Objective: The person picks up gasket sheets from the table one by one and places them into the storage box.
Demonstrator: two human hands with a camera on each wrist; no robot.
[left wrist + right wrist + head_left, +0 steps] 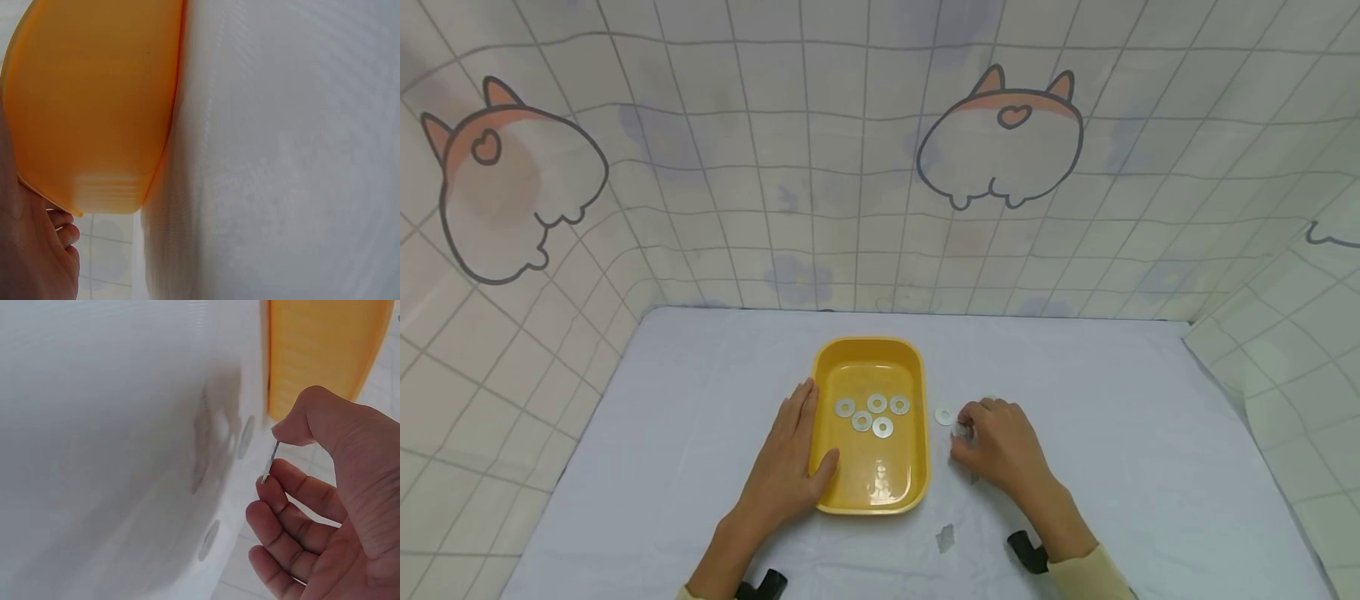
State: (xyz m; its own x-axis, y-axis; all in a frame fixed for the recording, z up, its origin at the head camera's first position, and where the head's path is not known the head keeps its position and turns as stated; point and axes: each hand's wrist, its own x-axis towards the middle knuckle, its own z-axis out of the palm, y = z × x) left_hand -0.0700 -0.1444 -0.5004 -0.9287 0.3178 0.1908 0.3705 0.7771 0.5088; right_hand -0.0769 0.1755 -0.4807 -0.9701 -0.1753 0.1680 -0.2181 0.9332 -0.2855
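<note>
A yellow tray (871,492) holds several flat metal washers (877,403) in its far half. Along the tray's left side lies my left hand (786,462), fingers straight against the wall and thumb over the rim. The left wrist view shows that hand at the tray's edge. To the right of the tray, my right hand (1003,446) pinches a washer (270,461) on edge between thumb and fingertips, just above the cloth. Two more washers lie on the cloth near it, one nearer the tray (247,437) and one farther along (209,540).
A white cloth (700,392) covers the table. A grey patch (945,537) lies near the front, right of the tray's near corner. Behind and at both sides hang tile-patterned curtains (835,167) with cartoon drawings. Black mounts (1027,552) sit at the wrists.
</note>
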